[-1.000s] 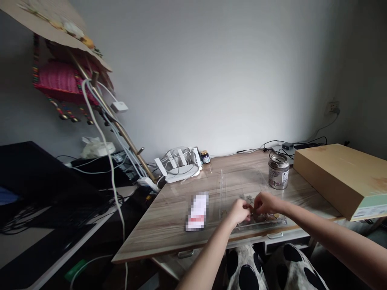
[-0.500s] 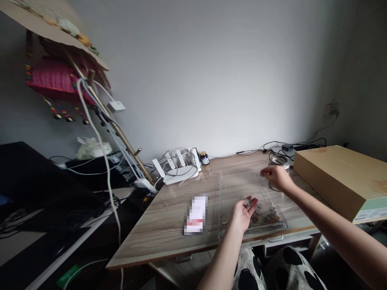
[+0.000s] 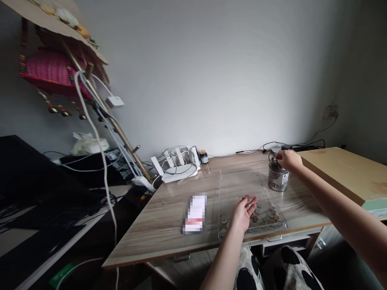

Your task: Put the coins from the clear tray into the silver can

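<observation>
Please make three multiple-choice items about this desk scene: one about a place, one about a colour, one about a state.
1. Where is the right hand?
A. over the round metal tin
B. on the white router
C. under the desk

2. What colour is the woven bag hanging at the left?
A. blue
B. pink
C. black

3. How is the left hand?
A. a closed fist
B. flat on the floor
C. open, palm up

Answers: 1 A, the fingers sit at the tin's top. 2 B, its weave is pink. 3 C, the palm faces up over the clear plastic tray of coins.
</observation>
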Tool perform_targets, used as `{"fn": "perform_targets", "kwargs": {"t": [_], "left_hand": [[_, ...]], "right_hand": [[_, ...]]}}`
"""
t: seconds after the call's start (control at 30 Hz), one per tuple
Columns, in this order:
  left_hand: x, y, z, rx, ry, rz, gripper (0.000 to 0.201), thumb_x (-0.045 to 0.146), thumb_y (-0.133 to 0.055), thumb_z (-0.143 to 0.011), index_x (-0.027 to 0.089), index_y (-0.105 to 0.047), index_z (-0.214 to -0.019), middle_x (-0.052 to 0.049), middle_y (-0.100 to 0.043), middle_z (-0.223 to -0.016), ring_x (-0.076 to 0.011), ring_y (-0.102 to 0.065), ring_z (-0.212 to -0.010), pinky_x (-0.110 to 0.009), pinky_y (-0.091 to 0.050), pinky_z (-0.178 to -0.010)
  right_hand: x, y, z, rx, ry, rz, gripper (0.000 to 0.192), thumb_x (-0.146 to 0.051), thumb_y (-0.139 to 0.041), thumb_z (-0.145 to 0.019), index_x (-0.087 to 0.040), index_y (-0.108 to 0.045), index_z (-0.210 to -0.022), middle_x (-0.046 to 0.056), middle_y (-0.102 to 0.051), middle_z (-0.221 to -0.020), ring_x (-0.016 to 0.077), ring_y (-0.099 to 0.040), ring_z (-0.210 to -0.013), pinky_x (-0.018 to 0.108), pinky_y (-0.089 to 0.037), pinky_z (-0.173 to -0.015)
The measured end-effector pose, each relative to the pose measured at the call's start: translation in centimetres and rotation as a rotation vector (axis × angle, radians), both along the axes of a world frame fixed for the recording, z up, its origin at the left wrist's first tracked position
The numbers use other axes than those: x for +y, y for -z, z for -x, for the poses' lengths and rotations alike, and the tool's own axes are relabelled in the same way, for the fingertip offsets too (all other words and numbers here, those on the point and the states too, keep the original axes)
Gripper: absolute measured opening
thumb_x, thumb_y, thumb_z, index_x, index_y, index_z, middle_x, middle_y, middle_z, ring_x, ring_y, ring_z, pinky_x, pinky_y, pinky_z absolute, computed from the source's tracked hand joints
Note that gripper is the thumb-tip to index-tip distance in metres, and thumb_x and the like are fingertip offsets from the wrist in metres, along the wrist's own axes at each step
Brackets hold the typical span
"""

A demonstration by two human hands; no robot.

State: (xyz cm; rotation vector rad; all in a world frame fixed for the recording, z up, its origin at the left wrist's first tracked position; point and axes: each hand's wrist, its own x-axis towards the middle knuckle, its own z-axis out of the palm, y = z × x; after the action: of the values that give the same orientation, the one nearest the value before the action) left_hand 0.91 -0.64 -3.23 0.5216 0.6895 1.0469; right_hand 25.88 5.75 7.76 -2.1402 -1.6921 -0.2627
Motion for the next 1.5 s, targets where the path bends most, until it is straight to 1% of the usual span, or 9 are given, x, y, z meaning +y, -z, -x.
{"fn": "perform_targets", "kwargs": {"t": [0.3,0.43,0.53,0.63,0.83,1.03,1.13,1.33,1.5], "left_hand": [[0.0,0.1,0.2,-0.018,0.03,-0.006,0.011,0.015,-0.046,-0.076,0.012,-0.052,-0.084,-0.015,-0.062,-0.097,-0.0186,-0.059,-0.091,-0.026,-0.047,-0.072],[0.1,0.0,0.2,-0.033,-0.059,0.029,0.009,0.015,-0.046,-0.076,0.013,-0.053,-0.081,-0.013,-0.062,-0.095,-0.0172,-0.059,-0.09,-0.026,-0.047,-0.073],[0.3,0.2,0.0,-0.038,-0.102,0.013,0.007,0.013,-0.05,-0.073,0.014,-0.054,-0.078,-0.008,-0.064,-0.083,-0.0134,-0.061,-0.076,-0.023,-0.047,-0.066],[0.4,0.4,-0.2,-0.009,-0.088,-0.035,0.006,0.011,-0.051,-0.071,0.014,-0.055,-0.074,-0.002,-0.061,-0.071,-0.0083,-0.057,-0.058,-0.018,-0.044,-0.052],[0.1,0.3,-0.2,-0.028,-0.067,-0.054,0.007,0.01,-0.049,-0.072,0.014,-0.053,-0.075,-0.001,-0.062,-0.07,-0.0083,-0.058,-0.06,-0.019,-0.045,-0.056],[-0.5,-0.2,0.2,0.04,-0.007,-0.089,0.009,0.013,-0.052,-0.073,0.013,-0.053,-0.082,-0.012,-0.062,-0.096,-0.0179,-0.058,-0.092,-0.023,-0.047,-0.068],[-0.5,-0.3,0.1,0.073,-0.022,-0.099,0.011,0.012,-0.055,-0.07,0.013,-0.054,-0.081,-0.012,-0.063,-0.096,-0.0174,-0.059,-0.091,-0.019,-0.048,-0.065],[-0.5,-0.3,0.1,0.091,-0.041,-0.123,0.014,0.012,-0.06,-0.067,0.013,-0.056,-0.081,-0.011,-0.064,-0.092,-0.0172,-0.06,-0.088,-0.018,-0.048,-0.061],[-0.6,-0.1,0.1,0.063,-0.088,-0.151,0.017,0.014,-0.064,-0.064,0.012,-0.058,-0.08,-0.009,-0.066,-0.082,-0.0159,-0.062,-0.079,-0.019,-0.049,-0.062]], "right_hand": [[-0.2,-0.9,1.5,0.009,0.065,-0.016,0.024,-0.027,-0.048,-0.07,-0.019,-0.065,-0.085,0.011,-0.06,-0.086,0.022,-0.05,-0.087,0.031,-0.038,-0.07],[-4.3,0.1,5.9,-0.049,-0.293,-0.14,0.03,-0.027,-0.04,-0.079,-0.019,-0.061,-0.098,0.01,-0.056,-0.101,0.02,-0.046,-0.093,0.031,-0.036,-0.079],[-8.0,2.7,10.1,-0.071,-0.685,0.031,0.029,-0.027,-0.04,-0.079,-0.02,-0.059,-0.099,0.006,-0.056,-0.099,0.0188,-0.046,-0.091,0.029,-0.039,-0.074],[-10.3,5.2,13.1,-0.073,-0.827,0.14,0.026,-0.027,-0.038,-0.08,-0.02,-0.06,-0.093,0.006,-0.057,-0.097,0.0194,-0.046,-0.09,0.028,-0.039,-0.074],[-8.4,4.9,12.6,0.125,-0.772,0.079,0.024,-0.029,-0.038,-0.08,-0.027,-0.061,-0.086,0.002,-0.06,-0.088,0.0157,-0.051,-0.082,0.023,-0.039,-0.072],[-1.6,0.3,3.4,0.225,-0.013,-0.092,0.028,-0.035,-0.039,-0.076,-0.022,-0.062,-0.087,0.006,-0.062,-0.085,0.0166,-0.054,-0.076,0.025,-0.038,-0.062],[0.1,-0.7,-0.1,0.174,0.161,0.007,0.029,-0.038,-0.044,-0.073,-0.018,-0.064,-0.08,0.01,-0.061,-0.081,0.0186,-0.054,-0.075,0.027,-0.037,-0.061],[-0.9,-1.1,1.5,-0.043,0.089,-0.022,0.026,-0.03,-0.044,-0.075,-0.014,-0.063,-0.081,0.012,-0.061,-0.082,0.0196,-0.054,-0.08,0.031,-0.035,-0.073],[-4.8,0.7,7.8,0.041,-0.411,-0.073,0.028,-0.034,-0.038,-0.08,-0.021,-0.061,-0.088,0.004,-0.062,-0.086,0.0136,-0.054,-0.073,0.023,-0.037,-0.064]]}}
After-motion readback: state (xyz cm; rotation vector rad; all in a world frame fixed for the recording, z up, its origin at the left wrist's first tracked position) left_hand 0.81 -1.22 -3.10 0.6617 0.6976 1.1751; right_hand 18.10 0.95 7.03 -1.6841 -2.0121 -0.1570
